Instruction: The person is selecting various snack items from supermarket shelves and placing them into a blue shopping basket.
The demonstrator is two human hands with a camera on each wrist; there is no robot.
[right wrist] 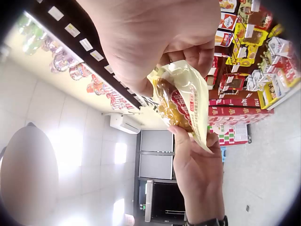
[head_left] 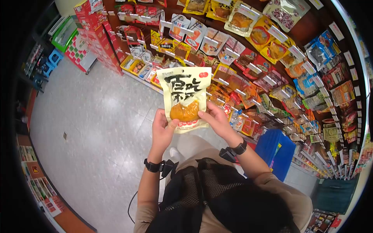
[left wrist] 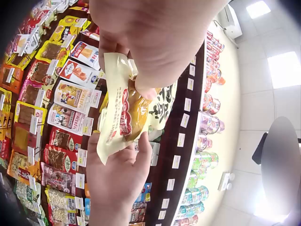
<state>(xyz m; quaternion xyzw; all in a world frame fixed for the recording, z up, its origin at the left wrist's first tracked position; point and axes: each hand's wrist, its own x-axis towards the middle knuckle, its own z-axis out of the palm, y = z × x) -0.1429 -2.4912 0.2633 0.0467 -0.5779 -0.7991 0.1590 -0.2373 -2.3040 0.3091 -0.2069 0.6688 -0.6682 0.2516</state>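
Cream snack packet (head_left: 185, 99) is pinched by left hand (head_left: 162, 127) and right hand (head_left: 218, 120), but might get dropped if either grip's relaxed.

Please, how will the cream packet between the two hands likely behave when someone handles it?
The cream packet is probably floppy at its edges, because they curve in the right wrist view. The bulging golden contents likely make its lower half heavier. It shines there, so it may be slippery.

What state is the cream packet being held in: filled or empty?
Filled: the cream packet bulges in both wrist views, and glossy golden-brown contents show in its lower front in the head view.
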